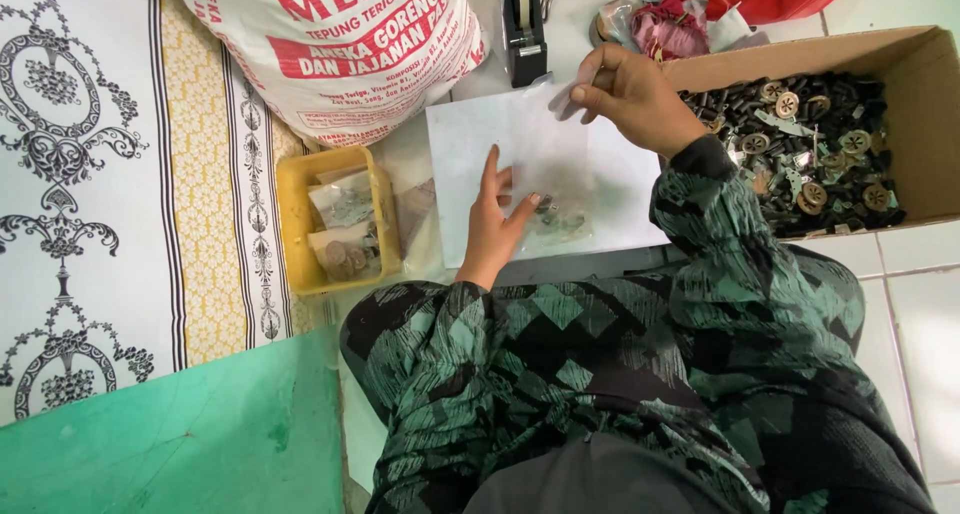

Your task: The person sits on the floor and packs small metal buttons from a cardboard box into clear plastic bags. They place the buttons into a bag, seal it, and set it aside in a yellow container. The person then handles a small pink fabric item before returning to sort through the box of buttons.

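1. The left hand lies flat and open on a clear plastic bag, fingers spread and pointing toward twelve o'clock, thumb angled out toward two o'clock. It pins the bag down and grips nothing.
2. The right hand is at one o'clock from the left, fingers pinched together on the bag's upper edge and lifting it slightly; it may also hold a small part, but the view is too poor to say.
3. The bag rests on a white sheet in the middle of the floor, with small dark pieces gathered inside it just beside the left thumb.
4. At three o'clock from the sheet sits a cardboard box full of dark parts and round brown discs.
5. At nine o'clock stands a yellow tray holding small filled bags.
6. At twelve o'clock are a black tape dispenser and, at eleven, a large printed sack.
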